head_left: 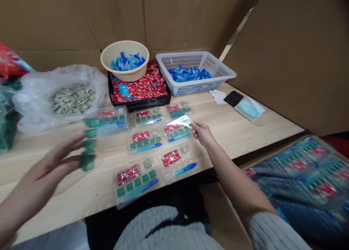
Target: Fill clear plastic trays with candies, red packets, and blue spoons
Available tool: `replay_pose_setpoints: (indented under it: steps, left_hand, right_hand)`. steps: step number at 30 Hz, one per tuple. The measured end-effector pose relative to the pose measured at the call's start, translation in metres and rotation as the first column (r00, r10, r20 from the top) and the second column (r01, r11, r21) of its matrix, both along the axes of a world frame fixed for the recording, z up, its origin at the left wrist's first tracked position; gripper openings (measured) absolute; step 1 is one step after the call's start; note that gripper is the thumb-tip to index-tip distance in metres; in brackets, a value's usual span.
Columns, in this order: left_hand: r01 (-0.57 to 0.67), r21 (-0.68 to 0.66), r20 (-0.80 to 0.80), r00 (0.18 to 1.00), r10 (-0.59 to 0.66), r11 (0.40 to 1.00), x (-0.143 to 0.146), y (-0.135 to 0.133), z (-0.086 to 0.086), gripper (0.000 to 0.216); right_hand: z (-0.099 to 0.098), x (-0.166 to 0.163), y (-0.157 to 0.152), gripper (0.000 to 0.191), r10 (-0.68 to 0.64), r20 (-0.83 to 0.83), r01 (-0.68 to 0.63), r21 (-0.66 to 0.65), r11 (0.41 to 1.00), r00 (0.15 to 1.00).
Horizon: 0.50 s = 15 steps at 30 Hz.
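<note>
My left hand [51, 170], blurred at the left, pinches a row of green squares [88, 145] above the table. My right hand [203, 134] has its thumb and fingers closed on the right corner of a clear plastic tray [178, 127], which holds a red printed packet, green squares and a blue piece. In front of me, one filled tray [136, 179] has a red packet, a row of green squares and a blue pointed piece. Beside it, another tray [177, 162] shows a red packet and a blue piece, with no green squares. Several similar trays lie behind.
At the back, a cream basin [125, 74] of blue pieces sits on a black crate [141, 105] of red packets. A white basket [196, 83] holds more blue pieces. A plastic bag [32, 104] of small striped pieces stands left. Stacked filled trays [305, 177] lie lower right.
</note>
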<state>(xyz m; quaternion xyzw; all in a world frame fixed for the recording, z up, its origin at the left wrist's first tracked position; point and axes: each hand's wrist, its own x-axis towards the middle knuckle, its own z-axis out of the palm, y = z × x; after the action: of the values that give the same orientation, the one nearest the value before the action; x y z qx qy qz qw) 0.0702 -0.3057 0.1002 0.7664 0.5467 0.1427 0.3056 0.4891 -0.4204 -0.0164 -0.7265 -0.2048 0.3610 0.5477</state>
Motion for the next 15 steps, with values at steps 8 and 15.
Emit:
replay_pose_setpoints:
  steps: [8,15]
  left_hand:
    - [0.391,-0.57,0.56,0.828,-0.007,0.722,0.11,-0.026,-0.006,0.057]
    - [0.566,-0.689,0.574,0.807,-0.135,0.453,0.144,-0.034,-0.023,0.054]
  right_hand:
    - [-0.009,-0.02,-0.005,0.039,0.161,0.744,0.204,-0.374,0.905,0.648]
    - [0.031,-0.045,-0.015,0.039,0.163,0.801,-0.055,-0.162,0.985,0.576]
